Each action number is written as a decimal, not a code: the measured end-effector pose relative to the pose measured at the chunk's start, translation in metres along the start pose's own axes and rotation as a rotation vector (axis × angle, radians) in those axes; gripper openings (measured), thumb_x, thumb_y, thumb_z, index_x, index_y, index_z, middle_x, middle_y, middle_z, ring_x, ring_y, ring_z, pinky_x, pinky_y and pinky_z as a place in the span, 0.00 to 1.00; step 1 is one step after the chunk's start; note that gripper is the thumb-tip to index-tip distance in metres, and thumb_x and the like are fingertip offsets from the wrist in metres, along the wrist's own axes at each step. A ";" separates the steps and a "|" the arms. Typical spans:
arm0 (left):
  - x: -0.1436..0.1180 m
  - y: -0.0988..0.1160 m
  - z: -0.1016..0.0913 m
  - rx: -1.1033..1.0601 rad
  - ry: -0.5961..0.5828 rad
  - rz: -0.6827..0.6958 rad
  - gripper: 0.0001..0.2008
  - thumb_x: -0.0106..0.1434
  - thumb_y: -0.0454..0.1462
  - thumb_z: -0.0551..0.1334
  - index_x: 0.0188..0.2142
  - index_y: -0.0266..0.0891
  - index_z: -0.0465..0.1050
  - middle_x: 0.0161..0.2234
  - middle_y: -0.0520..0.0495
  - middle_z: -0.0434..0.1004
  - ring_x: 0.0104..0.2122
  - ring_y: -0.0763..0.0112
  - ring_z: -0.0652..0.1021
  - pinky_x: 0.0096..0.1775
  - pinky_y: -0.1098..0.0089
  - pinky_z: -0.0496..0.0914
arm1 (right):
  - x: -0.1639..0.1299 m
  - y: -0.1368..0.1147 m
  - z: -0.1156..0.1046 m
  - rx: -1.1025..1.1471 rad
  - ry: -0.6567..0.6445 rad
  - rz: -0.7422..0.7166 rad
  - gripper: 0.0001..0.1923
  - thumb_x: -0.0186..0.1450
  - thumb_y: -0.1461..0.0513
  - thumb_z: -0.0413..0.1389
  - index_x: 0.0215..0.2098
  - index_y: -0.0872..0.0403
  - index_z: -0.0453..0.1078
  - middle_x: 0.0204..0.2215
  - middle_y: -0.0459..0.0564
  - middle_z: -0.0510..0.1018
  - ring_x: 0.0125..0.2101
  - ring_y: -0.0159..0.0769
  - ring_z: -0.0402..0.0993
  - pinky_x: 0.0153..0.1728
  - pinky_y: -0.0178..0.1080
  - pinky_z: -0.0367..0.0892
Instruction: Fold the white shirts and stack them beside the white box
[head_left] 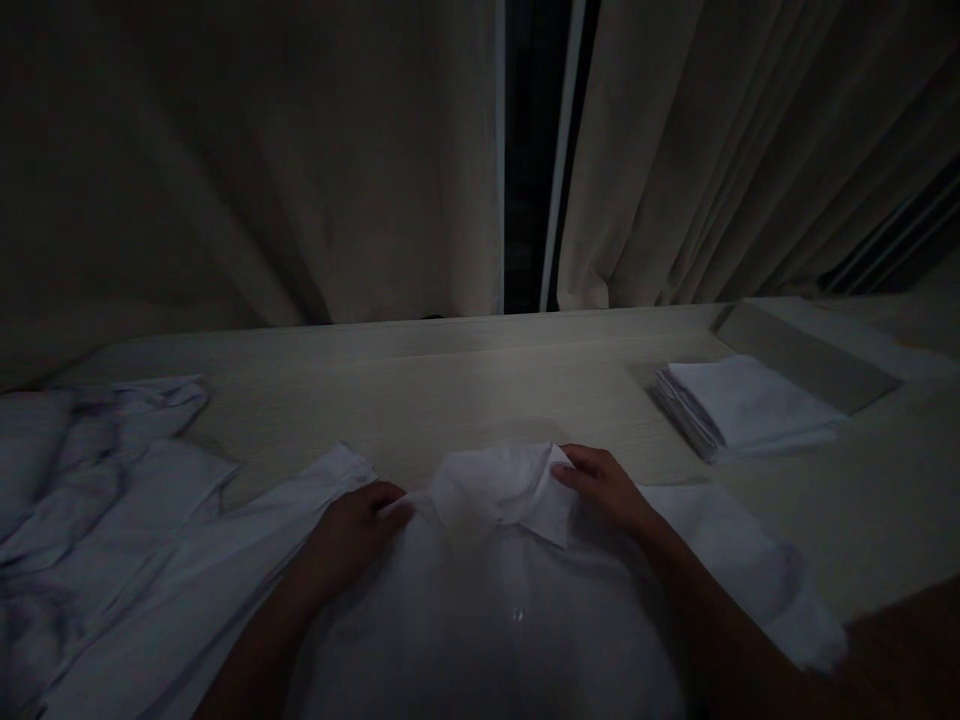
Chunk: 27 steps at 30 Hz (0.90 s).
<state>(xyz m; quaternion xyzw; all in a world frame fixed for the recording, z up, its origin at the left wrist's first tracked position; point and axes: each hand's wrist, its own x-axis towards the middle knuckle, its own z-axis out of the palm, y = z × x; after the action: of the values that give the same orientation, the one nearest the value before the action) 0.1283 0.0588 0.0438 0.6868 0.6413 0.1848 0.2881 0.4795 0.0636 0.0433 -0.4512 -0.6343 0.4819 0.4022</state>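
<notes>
A white button-up shirt [480, 600] lies front up before me on the pale tabletop, its collar pointing away from me. My left hand [367, 530] pinches the cloth at the shoulder, left of the collar. At the collar's right side, my right hand [604, 485] grips the fabric between thumb and fingers. One sleeve stretches out to the left beneath my left arm, and the other spreads to the right behind my right forearm. A small button shows on the front placket. The lower part of the shirt runs out of view in the dim light.
Crumpled white garments [105, 480] are heaped at the left. A stack of folded white cloth [742, 405] sits on the tabletop [420, 390] at the right, near a flat grey and white board or box [810, 350]. Beige curtains [360, 160] hang behind the table's raised back edge.
</notes>
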 end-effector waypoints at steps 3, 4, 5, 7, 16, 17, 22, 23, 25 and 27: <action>0.000 0.002 -0.001 0.060 0.208 -0.016 0.16 0.59 0.52 0.56 0.34 0.47 0.77 0.36 0.47 0.82 0.36 0.59 0.79 0.38 0.66 0.69 | -0.007 0.005 -0.014 -0.139 -0.102 0.020 0.15 0.59 0.63 0.53 0.42 0.52 0.77 0.34 0.48 0.79 0.35 0.39 0.73 0.38 0.38 0.66; -0.001 0.003 -0.001 0.079 0.272 -0.016 0.16 0.59 0.52 0.56 0.35 0.47 0.77 0.36 0.47 0.82 0.37 0.59 0.79 0.39 0.65 0.69 | -0.009 0.010 -0.018 -0.262 -0.106 0.029 0.16 0.57 0.64 0.53 0.41 0.52 0.78 0.33 0.48 0.79 0.34 0.38 0.73 0.38 0.39 0.66; -0.001 0.004 -0.001 0.094 0.325 -0.016 0.16 0.59 0.52 0.56 0.36 0.47 0.76 0.37 0.47 0.81 0.37 0.58 0.79 0.40 0.65 0.69 | -0.012 0.016 -0.022 -0.410 -0.097 0.034 0.16 0.55 0.65 0.54 0.39 0.52 0.78 0.32 0.49 0.79 0.34 0.39 0.73 0.39 0.39 0.65; -0.003 0.006 0.002 0.116 0.378 -0.003 0.17 0.60 0.51 0.55 0.38 0.46 0.75 0.37 0.46 0.81 0.37 0.58 0.79 0.40 0.64 0.69 | -0.016 0.028 -0.030 -0.697 -0.055 0.022 0.12 0.53 0.65 0.57 0.35 0.52 0.79 0.33 0.51 0.79 0.36 0.41 0.72 0.41 0.42 0.64; -0.025 0.026 0.000 0.165 0.541 0.198 0.14 0.63 0.47 0.55 0.40 0.45 0.74 0.41 0.46 0.77 0.43 0.60 0.76 0.48 0.60 0.68 | -0.044 -0.003 -0.061 -0.839 0.329 -0.124 0.12 0.71 0.56 0.47 0.42 0.53 0.70 0.30 0.50 0.77 0.30 0.38 0.72 0.33 0.38 0.64; -0.028 0.031 -0.003 0.151 0.616 0.184 0.13 0.62 0.47 0.56 0.40 0.45 0.73 0.41 0.47 0.77 0.42 0.61 0.76 0.47 0.61 0.68 | -0.048 -0.013 -0.064 -0.905 0.438 -0.204 0.13 0.71 0.56 0.47 0.43 0.53 0.70 0.31 0.51 0.77 0.31 0.38 0.72 0.34 0.39 0.64; -0.016 0.038 -0.006 0.380 0.749 0.131 0.13 0.63 0.42 0.54 0.43 0.43 0.73 0.45 0.45 0.76 0.47 0.57 0.74 0.49 0.56 0.66 | -0.045 -0.019 -0.075 -1.183 0.742 -0.490 0.11 0.69 0.58 0.52 0.46 0.53 0.73 0.35 0.55 0.77 0.38 0.41 0.72 0.42 0.41 0.62; -0.009 0.032 -0.003 0.489 0.646 0.132 0.15 0.64 0.41 0.53 0.45 0.41 0.73 0.45 0.43 0.77 0.48 0.55 0.73 0.50 0.55 0.65 | -0.039 -0.010 -0.076 -1.211 0.706 -0.434 0.11 0.70 0.58 0.52 0.44 0.53 0.74 0.34 0.54 0.77 0.37 0.40 0.72 0.41 0.41 0.62; 0.005 0.012 0.007 0.668 0.391 0.094 0.18 0.65 0.37 0.49 0.49 0.40 0.73 0.44 0.40 0.77 0.46 0.53 0.75 0.49 0.52 0.64 | -0.028 0.013 -0.075 -1.210 0.561 -0.253 0.11 0.70 0.59 0.51 0.43 0.53 0.74 0.33 0.53 0.77 0.36 0.39 0.72 0.40 0.39 0.63; 0.015 -0.011 0.017 0.744 0.203 0.009 0.20 0.65 0.36 0.47 0.49 0.38 0.73 0.42 0.38 0.78 0.43 0.53 0.76 0.45 0.54 0.65 | -0.019 0.037 -0.074 -1.112 0.410 -0.079 0.13 0.69 0.60 0.51 0.48 0.53 0.73 0.39 0.53 0.77 0.38 0.37 0.74 0.41 0.37 0.64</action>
<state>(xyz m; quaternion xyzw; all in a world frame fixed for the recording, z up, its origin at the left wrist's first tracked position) 0.1318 0.0712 0.0224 0.7254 0.6867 0.0078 -0.0467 0.5613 0.0689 0.0210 -0.6541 -0.7173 -0.0354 0.2375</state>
